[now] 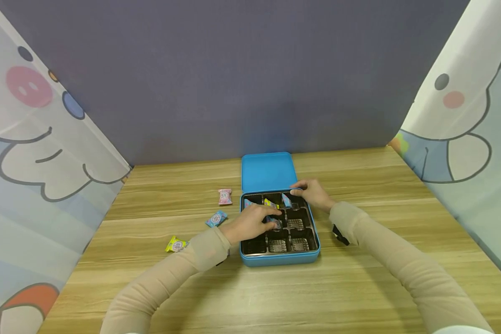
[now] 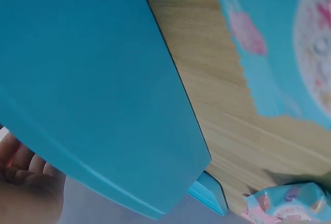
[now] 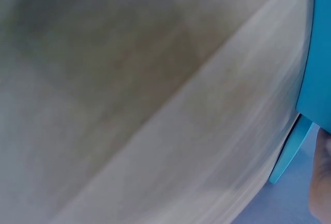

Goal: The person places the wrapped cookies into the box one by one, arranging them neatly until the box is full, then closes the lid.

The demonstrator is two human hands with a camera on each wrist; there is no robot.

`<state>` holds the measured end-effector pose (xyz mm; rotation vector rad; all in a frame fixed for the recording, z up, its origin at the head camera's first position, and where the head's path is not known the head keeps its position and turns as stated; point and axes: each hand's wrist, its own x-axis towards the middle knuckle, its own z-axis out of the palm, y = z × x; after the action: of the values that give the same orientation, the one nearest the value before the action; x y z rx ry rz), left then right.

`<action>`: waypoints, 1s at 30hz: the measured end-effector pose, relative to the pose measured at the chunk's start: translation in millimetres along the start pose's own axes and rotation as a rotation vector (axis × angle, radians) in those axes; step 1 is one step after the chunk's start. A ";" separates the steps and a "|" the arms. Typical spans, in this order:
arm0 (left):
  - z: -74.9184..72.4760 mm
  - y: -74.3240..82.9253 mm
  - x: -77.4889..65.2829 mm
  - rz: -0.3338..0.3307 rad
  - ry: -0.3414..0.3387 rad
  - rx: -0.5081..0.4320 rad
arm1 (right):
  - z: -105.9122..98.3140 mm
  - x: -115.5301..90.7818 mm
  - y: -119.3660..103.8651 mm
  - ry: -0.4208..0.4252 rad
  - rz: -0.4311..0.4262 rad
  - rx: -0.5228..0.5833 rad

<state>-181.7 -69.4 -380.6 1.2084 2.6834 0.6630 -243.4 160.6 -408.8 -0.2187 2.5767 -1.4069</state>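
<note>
A blue hinged tin lies with its lid laid back, a black divided tray inside. My left hand reaches over the tin's left side, thumb and forefinger around a blue-wrapped sweet at the middle compartment. Part of that sweet is hidden by the fingers. At the far right corner my right hand grips the rim between thumb and fingers. The back row holds a yellow sweet, a blue sweet and another blue one, partly behind my left hand.
Left of the tin lie a pink sweet, a blue sweet and a yellow sweet partly covered by my left sleeve. A grey panel stands behind the wooden table, with cartoon-printed curtains at both sides.
</note>
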 end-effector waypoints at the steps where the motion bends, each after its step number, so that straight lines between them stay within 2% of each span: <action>1: -0.2 -0.2 -0.1 -0.006 0.004 -0.008 | 0.0 0.0 0.3 -0.001 0.000 0.001; 13: -7.8 1.1 -7.1 -0.052 0.023 -0.078 | 3.6 -1.1 1.7 0.014 0.006 0.001; 18: -12.2 1.0 -12.4 -0.079 0.044 -0.137 | 4.4 -1.6 0.2 0.035 -0.010 -0.002; 25: -20.0 -0.4 -24.2 -0.115 0.103 -0.173 | 4.7 -0.3 0.5 0.050 -0.020 -0.005; 30: -26.8 -6.9 -33.9 -0.142 0.182 -0.195 | 4.7 -0.7 1.2 0.044 -0.031 -0.005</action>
<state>-171.3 -107.5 -361.8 0.9425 2.7353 1.0281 -241.6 157.6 -412.2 -0.2314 2.6230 -1.4319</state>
